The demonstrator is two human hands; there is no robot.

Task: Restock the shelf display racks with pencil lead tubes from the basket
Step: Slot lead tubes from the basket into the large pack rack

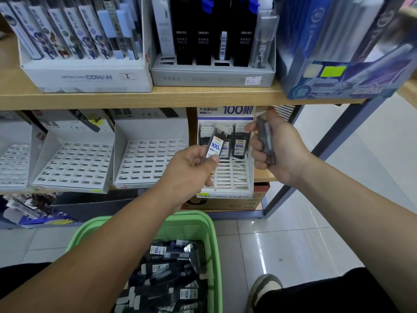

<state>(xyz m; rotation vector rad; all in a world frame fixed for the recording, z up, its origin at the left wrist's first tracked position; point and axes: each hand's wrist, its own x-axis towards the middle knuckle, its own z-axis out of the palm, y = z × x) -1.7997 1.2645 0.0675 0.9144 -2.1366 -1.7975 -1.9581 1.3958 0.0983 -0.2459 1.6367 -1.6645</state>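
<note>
**Q:** Where was the lead tube (214, 144), and what held it?

**A:** It was raised in front of the display rack (232, 177), its "100" label facing the camera and its top leaning slightly toward 1 o'clock. The left hand (191, 168) pinched its lower end between thumb and curled fingers.

**Q:** And the other hand?

**A:** At 3 o'clock from that tube, the right hand (275, 150) had its fingers wrapped round a bundle of tubes (266, 141), dark and held roughly upright. How many it held could not be told.

**Q:** How did the rack stand?

**A:** It sat on the lower shelf under a "100" header card. Standing tubes (239, 145) filled its back rows, just behind the two hands. White slot ribs showed in the rows toward 6 o'clock.

**Q:** Where was the supply?

**A:** At 6 o'clock from the rack, on the floor (316, 233), stood the green basket (212, 233). Loose tubes (171, 274) lay heaped inside it, partly hidden by the left forearm.

**Q:** What surrounded these?

**A:** At 9 o'clock from the rack stood white slotted trays (146, 159). At 12 o'clock ran a wooden shelf board (180, 96) carrying black cartons (203, 37). A shoe (264, 288) rested at 3 o'clock from the basket.
</note>
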